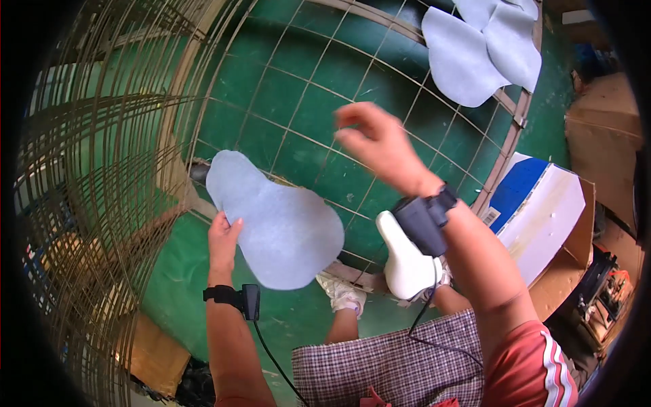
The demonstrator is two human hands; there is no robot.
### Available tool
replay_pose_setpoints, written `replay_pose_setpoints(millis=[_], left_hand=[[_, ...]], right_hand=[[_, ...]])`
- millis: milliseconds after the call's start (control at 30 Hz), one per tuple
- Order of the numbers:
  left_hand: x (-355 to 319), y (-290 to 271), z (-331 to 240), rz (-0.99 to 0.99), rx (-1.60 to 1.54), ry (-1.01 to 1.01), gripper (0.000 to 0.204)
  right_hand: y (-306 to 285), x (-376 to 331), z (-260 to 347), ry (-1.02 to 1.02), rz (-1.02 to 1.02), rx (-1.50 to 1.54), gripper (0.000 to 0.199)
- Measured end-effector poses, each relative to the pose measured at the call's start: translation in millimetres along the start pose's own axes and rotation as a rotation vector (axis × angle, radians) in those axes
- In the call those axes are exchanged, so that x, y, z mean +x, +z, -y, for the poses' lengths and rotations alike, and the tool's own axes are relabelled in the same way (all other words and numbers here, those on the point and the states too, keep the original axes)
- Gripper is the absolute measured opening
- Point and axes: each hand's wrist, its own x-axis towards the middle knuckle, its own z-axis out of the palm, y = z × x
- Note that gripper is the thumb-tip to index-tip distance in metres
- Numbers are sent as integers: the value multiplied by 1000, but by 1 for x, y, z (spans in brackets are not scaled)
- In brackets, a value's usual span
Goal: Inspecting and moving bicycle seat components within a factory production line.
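Left hand, lower left of centre, pinches the edge of a pale blue cut-out piece; fingers closed on it, piece held flat over the wire rack. Right hand, centre frame, is raised and holds nothing, fingers loosely curled, blurred. White shoe last sits just below the right wrist. More blue pieces lie on the rack, upper right. Advice: support the piece's free end with the right hand and lay it flat, clear of the others.
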Motion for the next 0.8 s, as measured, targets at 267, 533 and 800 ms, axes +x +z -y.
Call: replay_pose_setpoints(millis=[267,533,800], left_hand=[[-3,-20,53,-398,118,166,59],[7,32,8,-549,156,195,61],[7,18,23,-374,818,284,49]], right_hand=[[-168,-20,-111,529,-935,416,51],[-237,29,-112,621,-845,591,22],[-128,-35,-16,485,-353,472,24]])
